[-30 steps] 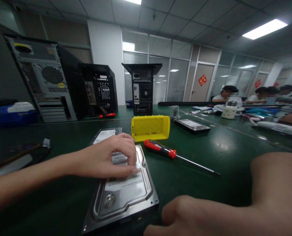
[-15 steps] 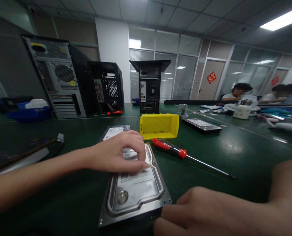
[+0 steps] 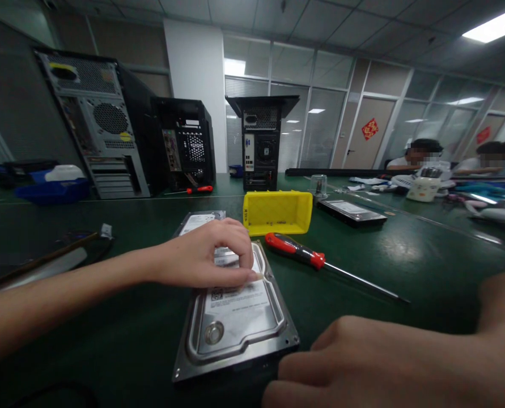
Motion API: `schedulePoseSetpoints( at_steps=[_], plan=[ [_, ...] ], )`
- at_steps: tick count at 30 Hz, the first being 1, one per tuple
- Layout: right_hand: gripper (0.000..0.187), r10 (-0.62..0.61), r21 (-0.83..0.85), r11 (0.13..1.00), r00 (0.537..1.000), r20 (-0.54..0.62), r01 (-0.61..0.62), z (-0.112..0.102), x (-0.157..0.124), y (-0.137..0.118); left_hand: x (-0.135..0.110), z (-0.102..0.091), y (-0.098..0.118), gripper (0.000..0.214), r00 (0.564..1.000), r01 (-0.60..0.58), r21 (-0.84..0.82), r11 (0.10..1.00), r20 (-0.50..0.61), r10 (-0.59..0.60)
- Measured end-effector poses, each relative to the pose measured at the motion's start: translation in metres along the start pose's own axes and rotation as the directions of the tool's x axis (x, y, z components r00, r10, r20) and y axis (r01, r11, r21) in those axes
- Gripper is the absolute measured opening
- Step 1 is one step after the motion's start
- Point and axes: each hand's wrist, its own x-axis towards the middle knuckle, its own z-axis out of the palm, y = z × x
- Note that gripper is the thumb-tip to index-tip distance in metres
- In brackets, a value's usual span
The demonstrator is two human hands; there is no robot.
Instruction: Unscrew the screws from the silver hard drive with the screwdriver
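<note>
A silver hard drive [image 3: 243, 317] with a white label and a round metal disc lies on the green table in front of me. My left hand [image 3: 212, 255] rests across its far half, fingers curled and thumb pressed on the cover near the right edge. At the near right corner of the drive is my right hand [image 3: 358, 362], its fingers folded inward. Its fingertips are out of sight, so anything in them is hidden. Beyond the left hand, a second hard drive [image 3: 203, 219] shows in part. A red and black screwdriver [image 3: 297, 251] lies to the right of the nearer drive.
A yellow bin [image 3: 278, 229] sits behind the screwdriver, with small dark bits inside. Another hard drive [image 3: 352, 212] lies farther right. Computer cases [image 3: 261, 147] line the back. A small red screwdriver [image 3: 199, 190] and a blue tray [image 3: 52, 191] are at the left. People sit far right.
The camera view has shifted slightly, so the table things appear a little higher. Both hands keep nearly the same place at the hard drive.
</note>
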Motion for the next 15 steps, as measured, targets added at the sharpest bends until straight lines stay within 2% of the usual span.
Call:
schedulePoseSetpoints(
  at_steps=[5,10,12,15],
  plan=[
    [0.013,-0.025,-0.133,0.991,0.996,-0.082,0.014,0.004,0.005,-0.001,0.0,-0.001,0.0,0.021,1.0,-0.004,-0.001,1.0,-0.004,0.004],
    [0.011,0.015,-0.301,0.954,0.999,0.039,-0.003,0.005,0.012,-0.005,0.0,-0.001,0.0,0.022,1.0,0.0,0.003,1.0,-0.004,0.0],
    [0.013,0.04,-0.262,0.965,0.997,0.065,-0.022,0.002,0.01,-0.006,0.0,-0.001,0.0,0.022,1.0,-0.004,0.005,1.0,-0.004,0.004],
    [0.013,0.127,-0.061,0.99,0.992,-0.015,-0.128,-0.007,0.001,-0.001,-0.001,-0.001,0.0,0.022,1.0,0.0,0.008,1.0,-0.004,0.0]
  ],
)
